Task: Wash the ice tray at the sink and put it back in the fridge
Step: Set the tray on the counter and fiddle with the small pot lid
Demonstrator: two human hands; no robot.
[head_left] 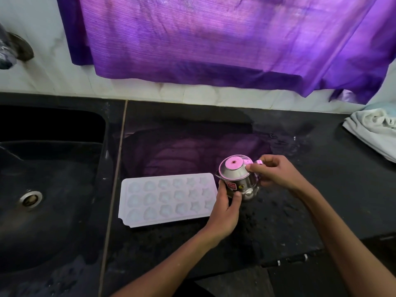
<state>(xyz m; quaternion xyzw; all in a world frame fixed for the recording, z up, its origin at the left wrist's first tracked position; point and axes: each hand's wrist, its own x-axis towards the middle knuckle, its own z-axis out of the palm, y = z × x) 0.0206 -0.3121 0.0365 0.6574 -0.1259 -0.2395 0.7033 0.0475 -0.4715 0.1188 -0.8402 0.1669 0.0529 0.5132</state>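
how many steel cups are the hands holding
2: one cup upright in the left hand, another cup upside down on top, held by the right hand.

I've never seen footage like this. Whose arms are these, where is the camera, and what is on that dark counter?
There is no machine here: a person wears a wide-angle camera on the head, looking down at their own bare hands. The left hand and right hand together hold a small steel vessel, tipped so its base faces the camera. Beside it a white ice tray lies flat on the black counter, which looks wet. The sink is at the left, a white cloth at the far right, and a purple curtain hangs above.
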